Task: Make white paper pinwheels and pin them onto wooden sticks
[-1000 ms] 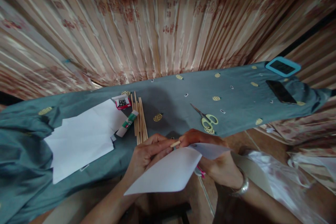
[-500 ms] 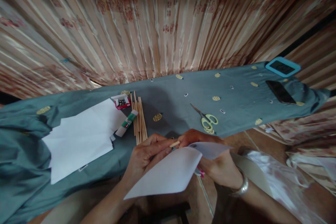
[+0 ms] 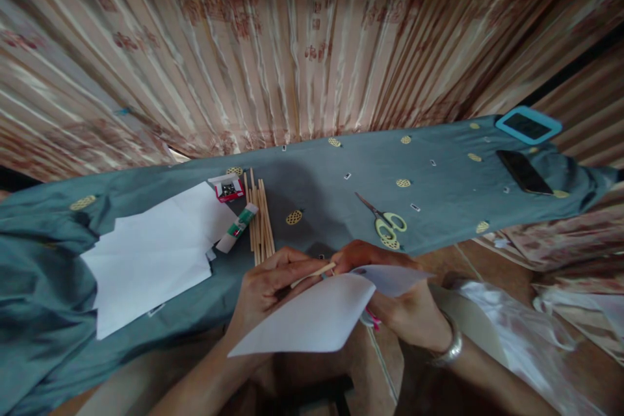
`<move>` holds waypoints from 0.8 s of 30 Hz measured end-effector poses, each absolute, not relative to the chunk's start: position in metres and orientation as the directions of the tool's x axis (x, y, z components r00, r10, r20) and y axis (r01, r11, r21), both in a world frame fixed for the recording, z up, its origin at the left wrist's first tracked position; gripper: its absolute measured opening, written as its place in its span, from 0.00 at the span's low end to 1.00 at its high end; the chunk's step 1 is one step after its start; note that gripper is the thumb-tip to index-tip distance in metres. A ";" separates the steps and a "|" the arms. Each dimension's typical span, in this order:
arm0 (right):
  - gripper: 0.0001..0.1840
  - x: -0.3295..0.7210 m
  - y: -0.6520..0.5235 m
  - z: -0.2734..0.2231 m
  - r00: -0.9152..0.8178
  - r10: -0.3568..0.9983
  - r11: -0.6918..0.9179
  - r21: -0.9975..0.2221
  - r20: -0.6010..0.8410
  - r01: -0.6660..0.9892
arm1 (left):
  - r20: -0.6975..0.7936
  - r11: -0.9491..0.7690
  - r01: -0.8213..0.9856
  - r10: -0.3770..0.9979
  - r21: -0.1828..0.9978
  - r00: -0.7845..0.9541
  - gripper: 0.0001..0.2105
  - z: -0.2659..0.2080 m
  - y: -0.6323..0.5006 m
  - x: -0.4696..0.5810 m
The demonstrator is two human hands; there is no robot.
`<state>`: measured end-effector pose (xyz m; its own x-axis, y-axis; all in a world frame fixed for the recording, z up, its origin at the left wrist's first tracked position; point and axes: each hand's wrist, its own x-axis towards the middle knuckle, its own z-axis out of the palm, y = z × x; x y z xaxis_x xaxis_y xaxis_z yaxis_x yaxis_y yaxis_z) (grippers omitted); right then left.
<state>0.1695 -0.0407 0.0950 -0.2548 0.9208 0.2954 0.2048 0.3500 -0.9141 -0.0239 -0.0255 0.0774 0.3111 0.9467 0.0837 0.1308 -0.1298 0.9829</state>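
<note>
My left hand [image 3: 268, 283] is closed, its fingers pinching a thin wooden stick [image 3: 314, 273] near the table's front edge. Curled around a curved white sheet of paper [image 3: 305, 322], my right hand [image 3: 407, 309] has its fingers close to the stick's right end. A thin pale piece shows at that end, too small to make out. One paper flap hangs toward me, and another lies across the right hand. Paper hides part of both hands' fingers. Just below the paper, by my right hand, is a small pink item [image 3: 374, 319], mostly hidden.
Left on the green tablecloth [image 3: 336, 201] lie white paper sheets [image 3: 151, 260], a red-and-white box of small pins [image 3: 229, 189], a glue stick [image 3: 236, 228] and several wooden sticks [image 3: 260, 221]. Scissors [image 3: 385, 220], a black phone [image 3: 524, 172] and a blue-framed device [image 3: 529, 125] lie rightward.
More of the stick's length shows between my hands, as my left fingers have shifted along it. The paper's lower left corner has risen slightly.
</note>
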 end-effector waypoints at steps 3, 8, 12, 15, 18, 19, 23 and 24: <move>0.04 0.170 -0.041 0.094 -0.253 0.920 0.353 -0.914 0.301 0.199 | 0.117 -0.173 0.141 0.935 0.975 0.335 0.09 0.077 -0.025 -0.026; 0.03 0.170 -0.042 0.094 -0.252 0.931 0.313 -0.932 0.262 0.185 | 0.133 -0.213 0.187 0.921 0.959 0.365 0.09 0.076 -0.025 -0.028; 0.03 0.169 -0.044 0.092 -0.244 0.942 0.274 -0.948 0.231 0.160 | 0.180 -0.276 0.235 0.916 0.932 0.359 0.09 0.077 -0.026 -0.028; 0.04 0.167 -0.045 0.090 -0.234 0.943 0.271 -0.955 0.238 0.120 | 0.260 -0.368 0.257 0.890 0.894 0.374 0.10 0.078 -0.026 -0.029; 0.05 0.166 -0.047 0.089 -0.229 0.947 0.254 -0.961 0.225 0.108 | 0.352 -0.472 0.282 0.853 0.835 0.384 0.11 0.080 -0.028 -0.031; 0.05 0.165 -0.047 0.089 -0.227 0.949 0.246 -0.963 0.218 0.106 | 0.385 -0.506 0.286 0.838 0.814 0.387 0.11 0.080 -0.028 -0.032; 0.05 0.162 -0.047 0.086 -0.215 0.954 0.230 -0.969 0.207 0.087 | 0.483 -0.604 0.278 0.780 0.747 0.398 0.12 0.082 -0.028 -0.033; 0.05 0.161 -0.047 0.085 -0.211 0.958 0.217 -0.973 0.196 0.083 | 0.500 -0.620 0.275 0.769 0.735 0.398 0.12 0.083 -0.027 -0.033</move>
<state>0.1615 -0.0470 0.0850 -0.2114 0.9576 0.1959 0.0831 0.2173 -0.9726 -0.0325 -0.0272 0.0829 0.3979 0.7692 0.5000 0.2753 -0.6200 0.7347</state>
